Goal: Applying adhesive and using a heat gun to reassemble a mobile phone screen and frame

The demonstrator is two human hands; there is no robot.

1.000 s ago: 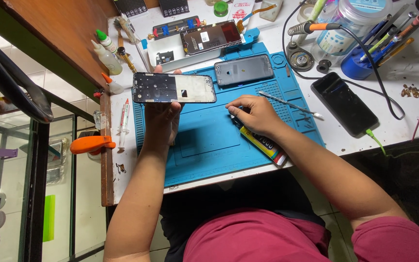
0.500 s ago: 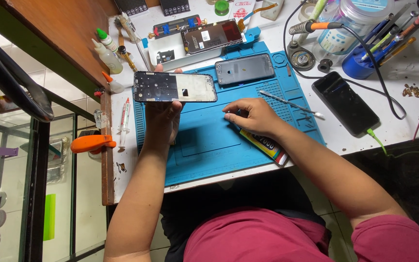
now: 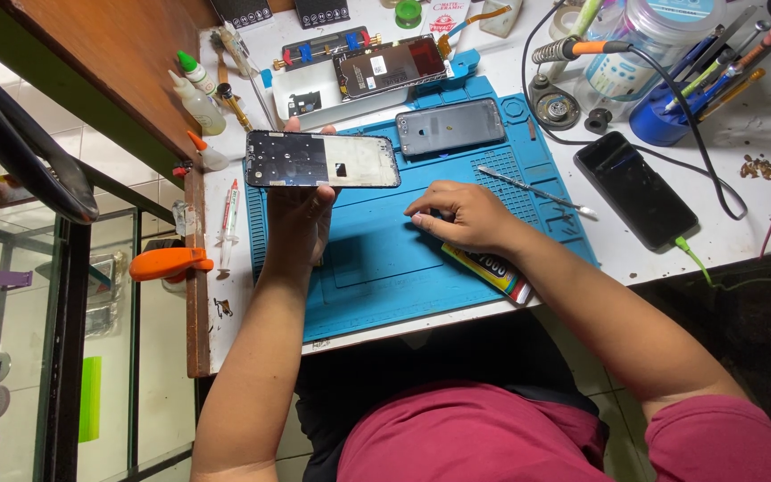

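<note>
My left hand (image 3: 301,219) holds a bare phone frame (image 3: 323,160) flat above the left part of a blue repair mat (image 3: 385,268). My right hand (image 3: 457,214) rests on the mat's middle, fingers curled with the tips pressed on the mat; whether they pinch something small I cannot tell. A yellow glue tube (image 3: 493,270) lies partly under the right wrist. Metal tweezers (image 3: 537,189) lie on the mat just right of that hand. A grey phone back (image 3: 451,127) sits at the mat's far edge.
A black phone (image 3: 635,189) on a green cable lies right of the mat. Behind are an opened phone (image 3: 390,67) on a tray, a soldering iron (image 3: 582,49), a blue tool cup (image 3: 662,116), small bottles (image 3: 196,100) and a syringe (image 3: 226,221). An orange clamp (image 3: 171,262) grips the table's left edge.
My right hand has slid a little leftward on the mat. The left hand keeps the frame in about the same place.
</note>
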